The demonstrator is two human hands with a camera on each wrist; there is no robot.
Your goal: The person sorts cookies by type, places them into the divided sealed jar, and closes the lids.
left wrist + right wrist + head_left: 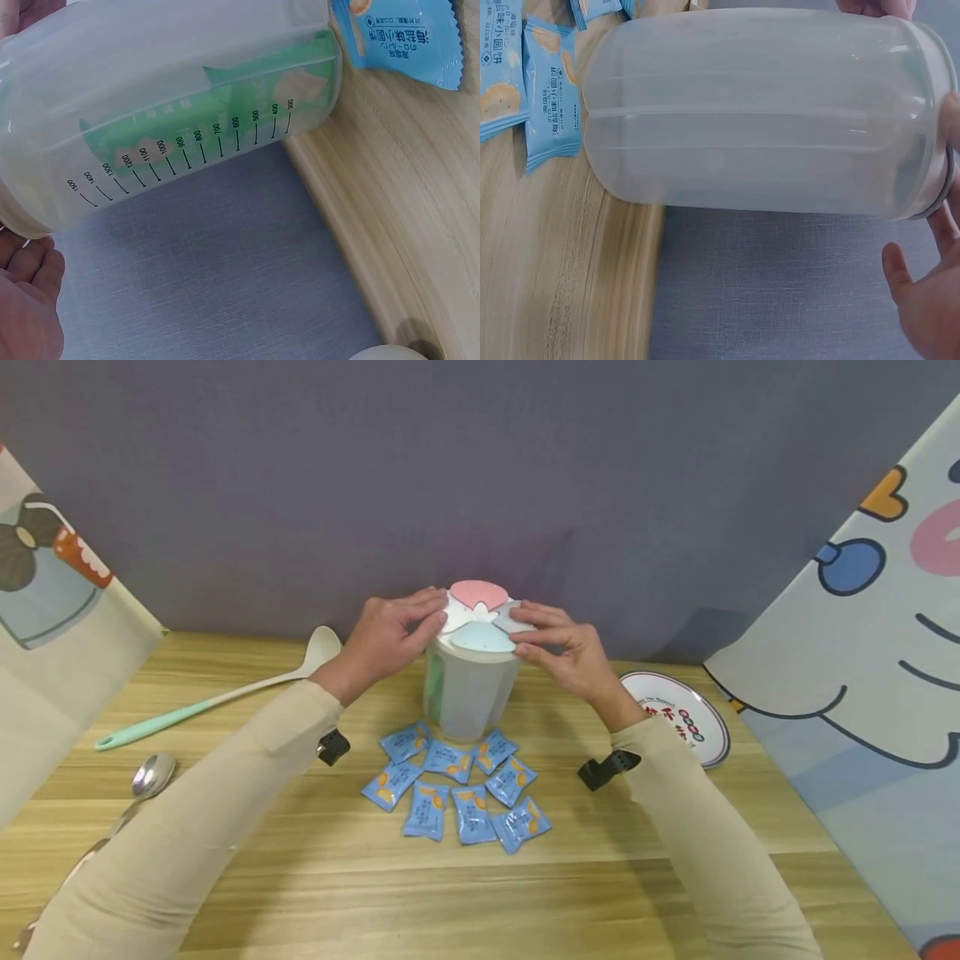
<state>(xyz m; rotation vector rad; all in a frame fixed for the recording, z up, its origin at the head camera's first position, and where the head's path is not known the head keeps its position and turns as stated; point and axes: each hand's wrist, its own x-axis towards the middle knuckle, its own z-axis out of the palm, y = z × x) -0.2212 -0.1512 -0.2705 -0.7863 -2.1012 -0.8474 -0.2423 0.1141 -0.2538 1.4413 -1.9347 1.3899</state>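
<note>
We have both hands on the petal-patterned lid (483,637) of a tall translucent jar (472,693), which stands upright at the middle of the wooden table (420,902), close to its far edge. Our left hand (386,635) grips the lid's left rim, its outer fingers curled at the far side. Our right hand (573,652) grips the right rim, thumb on the near side, fingers over the top, one finger held off it. Beyond the jar rises a grey fabric panel (480,468), so our room there is tight.

Eight blue cracker packets (448,762) spread just in front of the jar's base, and from them a broad stretch of wood runs toward us. The jar's wall carries a printed scale; green shows through it, though we cannot tell whether it lies inside.

To the right, a dark-rimmed white plate (701,706) sits partly behind our right forearm, near the table's right edge. To the left lies a long-handled cooking spoon (225,697), its bowl just beyond our left wrist; nearer, a metal spoon (153,774) runs partly under our left sleeve.
</note>
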